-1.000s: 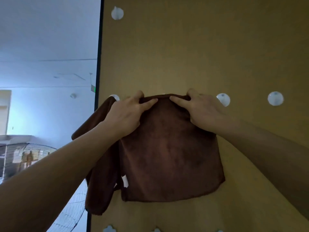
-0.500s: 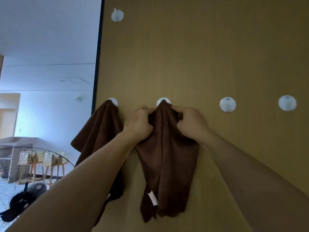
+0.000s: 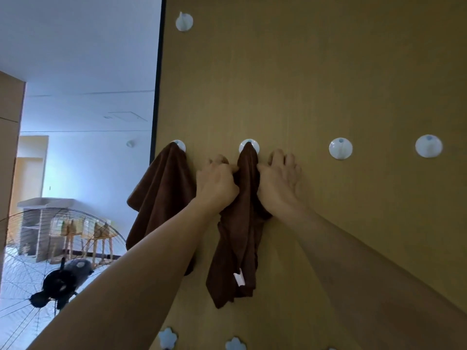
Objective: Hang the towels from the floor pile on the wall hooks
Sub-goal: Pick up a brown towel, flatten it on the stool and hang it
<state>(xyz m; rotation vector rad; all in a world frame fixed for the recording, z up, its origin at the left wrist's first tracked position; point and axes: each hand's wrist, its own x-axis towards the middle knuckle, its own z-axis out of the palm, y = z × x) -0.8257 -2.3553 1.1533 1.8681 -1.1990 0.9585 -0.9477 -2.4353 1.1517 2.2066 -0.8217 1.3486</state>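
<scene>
Brown cloth that I held spread flat against the wall a second ago now hangs bunched from the second hook (image 3: 249,145), its peak caught on the peg and its folds dropping straight down. My left hand (image 3: 217,186) grips the second towel (image 3: 238,231) just below the hook with curled fingers, while my right hand (image 3: 279,184) has loosened, fingers straight and spread on the wooden wall (image 3: 316,79) beside the cloth. The first towel (image 3: 159,195) already hangs from the neighbouring hook (image 3: 179,145), so I judge this one hung and the free hooks (image 3: 340,148) to my right ready for the rest.
</scene>
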